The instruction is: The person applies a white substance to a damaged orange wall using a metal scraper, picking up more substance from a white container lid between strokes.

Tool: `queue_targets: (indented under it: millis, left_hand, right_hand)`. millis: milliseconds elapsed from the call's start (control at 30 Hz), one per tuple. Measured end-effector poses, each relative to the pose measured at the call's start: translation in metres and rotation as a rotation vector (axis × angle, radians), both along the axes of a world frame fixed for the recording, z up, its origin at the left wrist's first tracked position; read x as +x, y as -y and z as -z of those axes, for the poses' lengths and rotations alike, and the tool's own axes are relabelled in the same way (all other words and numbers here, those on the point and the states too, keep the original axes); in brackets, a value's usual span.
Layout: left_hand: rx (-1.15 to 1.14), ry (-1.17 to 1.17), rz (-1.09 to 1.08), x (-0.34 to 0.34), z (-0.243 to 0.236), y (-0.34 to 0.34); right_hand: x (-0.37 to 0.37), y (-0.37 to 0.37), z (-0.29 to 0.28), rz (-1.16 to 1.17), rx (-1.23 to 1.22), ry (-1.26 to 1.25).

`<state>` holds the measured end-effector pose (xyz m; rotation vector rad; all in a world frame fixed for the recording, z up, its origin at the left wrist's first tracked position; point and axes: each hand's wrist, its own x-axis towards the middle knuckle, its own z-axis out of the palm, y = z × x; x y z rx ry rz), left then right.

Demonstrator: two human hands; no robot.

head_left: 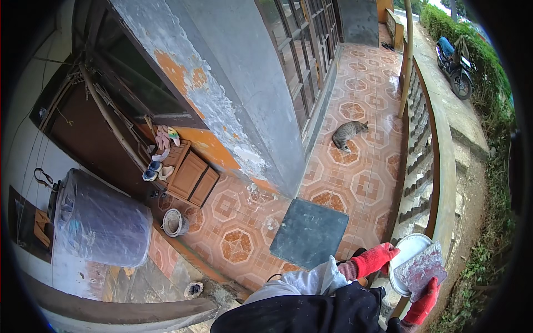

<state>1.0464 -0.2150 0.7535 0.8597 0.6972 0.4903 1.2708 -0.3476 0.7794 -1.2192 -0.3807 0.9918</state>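
Both my hands wear red gloves, at the lower right above the balustrade. My left hand (377, 260) is closed on the left rim of a white, round, shallow lid-like piece (408, 247); whether it is a lid or a tub top I cannot tell. My right hand (424, 301) grips the lower edge of a flat, roughly rectangular plate (420, 270), grey and smeared with whitish and reddish patches. This plate lies over the right part of the white round piece, hiding some of it. My fingers are partly hidden behind both things.
A balustrade (438, 166) runs along the right. On the patterned tiles lie a dark square mat (309, 233) and a tabby cat (350, 136). A peeling wall corner (244, 100), wooden cabinet (191, 176), bucket (175, 223) and plastic-wrapped drum (102, 219) stand left. A motorcycle (456, 69) is parked outside.
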Motion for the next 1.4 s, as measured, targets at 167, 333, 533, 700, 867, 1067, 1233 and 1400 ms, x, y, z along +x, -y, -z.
queue_targets:
  millis: [167,333,533,700,867,1067,1233,1400]
  left_hand:
    - [-0.088,0.104,-0.299,0.002,0.022,-0.092]
    - [-0.108,-0.041,-0.503,-0.013,0.013,-0.223]
    - [-0.064,-0.11,-0.631,0.007,-0.004,-0.405]
    - [0.107,-0.295,-0.354,0.057,-0.01,-0.55]
    - [0.269,-0.149,-0.446,0.126,0.059,-0.692]
    - [0.108,-0.181,-0.677,0.142,0.059,-0.889]
    - [0.054,-0.272,-0.914,0.135,0.082,-1.005]
    - [-0.188,-0.295,-1.072,0.121,0.057,-1.145]
  right_hand:
    - [-0.015,-0.135,0.0,-0.081,0.06,0.042]
    - [-0.001,-0.314,0.02,-0.324,0.023,0.064]
    - [0.008,-0.508,-0.034,-0.463,-0.286,0.262]
    - [0.06,-0.627,-0.016,-0.433,-0.18,0.105]
    - [0.114,-0.77,0.026,-0.409,-0.239,0.111]
    - [0.126,-1.002,0.042,-0.501,-0.367,0.309]
    - [0.103,-1.166,0.021,-0.772,-0.333,0.294]
    - [0.114,-1.348,0.025,-1.22,-0.22,0.352]
